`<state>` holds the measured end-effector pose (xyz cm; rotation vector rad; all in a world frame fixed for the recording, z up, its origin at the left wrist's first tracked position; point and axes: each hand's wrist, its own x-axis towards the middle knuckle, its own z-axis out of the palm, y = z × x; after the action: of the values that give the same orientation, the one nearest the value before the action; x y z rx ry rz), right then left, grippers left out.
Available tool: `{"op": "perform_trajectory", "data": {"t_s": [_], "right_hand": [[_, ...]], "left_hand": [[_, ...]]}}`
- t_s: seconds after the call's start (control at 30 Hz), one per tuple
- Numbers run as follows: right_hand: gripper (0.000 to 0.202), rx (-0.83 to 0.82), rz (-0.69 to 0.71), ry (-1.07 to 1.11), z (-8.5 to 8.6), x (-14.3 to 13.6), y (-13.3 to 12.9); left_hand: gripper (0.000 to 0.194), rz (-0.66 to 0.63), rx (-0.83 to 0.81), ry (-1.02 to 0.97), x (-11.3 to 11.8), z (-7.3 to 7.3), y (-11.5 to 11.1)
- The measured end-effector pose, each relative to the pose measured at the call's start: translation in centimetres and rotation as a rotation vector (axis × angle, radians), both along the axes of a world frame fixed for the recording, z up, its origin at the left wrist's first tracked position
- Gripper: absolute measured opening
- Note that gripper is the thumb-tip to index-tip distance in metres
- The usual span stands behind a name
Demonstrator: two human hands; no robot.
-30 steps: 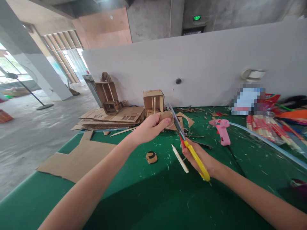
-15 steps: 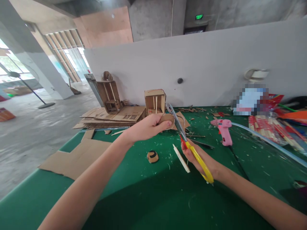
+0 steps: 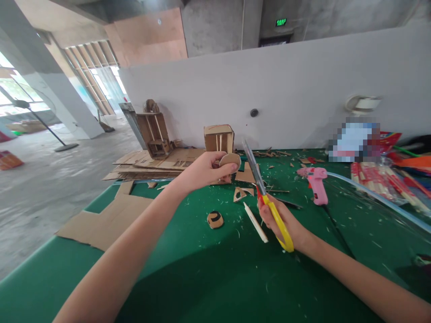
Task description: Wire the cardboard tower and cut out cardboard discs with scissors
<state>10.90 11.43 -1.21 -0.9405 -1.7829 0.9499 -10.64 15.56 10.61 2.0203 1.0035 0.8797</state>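
Pinched in my left hand (image 3: 205,172) is a small round cardboard disc (image 3: 230,161), held above the table. My right hand (image 3: 281,217) grips scissors (image 3: 274,213) with yellow and red handles; their blades point up and away, apart from the disc. Beneath the hands, a cardboard disc with a black mark (image 3: 215,220) lies flat on the green table. A white pen-like stick (image 3: 255,222) rests just left of my right hand. Cut cardboard scraps (image 3: 240,194) lie between and beyond the two hands.
A pink glue gun (image 3: 317,185) stands to the right, trailing its cord. Behind sit a small cardboard box (image 3: 218,130), a taller cardboard structure (image 3: 153,130) and stacked cardboard sheets (image 3: 178,160). A large cut sheet (image 3: 104,220) lies left; wrapped sticks (image 3: 373,181) are far right.
The scissors have moved away from the disc in my left hand. A cut strip that was around the disc has come off, and scraps now lie on the table below.
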Motion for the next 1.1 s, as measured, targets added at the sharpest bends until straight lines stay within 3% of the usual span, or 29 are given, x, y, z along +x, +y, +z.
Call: {"op": "perform_trajectory", "data": {"t_s": [0.17,0.27,0.57,0.9,1.1], "right_hand": [[0.041,-0.275,0.083,0.239,-1.0,0.1,0.7],[0.042,-0.342,0.107,0.284,-1.2,0.5,1.1],[0.041,-0.141,0.147,0.013,0.3,0.7,0.3],[0.044,-0.125,0.116,0.019,1.0,-0.1,-0.2],[0.041,-0.106,0.058,0.007,1.1,-0.3,-0.5]], "left_hand": [[0.018,0.011,-0.091,-0.223,0.6,-1.2,0.6],[0.018,0.024,-0.089,-0.276,0.8,-1.7,1.0],[0.014,0.067,-0.193,-0.482,1.6,-2.0,0.7],[0.018,0.156,-0.127,-0.542,3.6,-2.9,-0.4],[0.02,0.13,-0.1,-0.483,4.0,-2.8,-1.1]]}}
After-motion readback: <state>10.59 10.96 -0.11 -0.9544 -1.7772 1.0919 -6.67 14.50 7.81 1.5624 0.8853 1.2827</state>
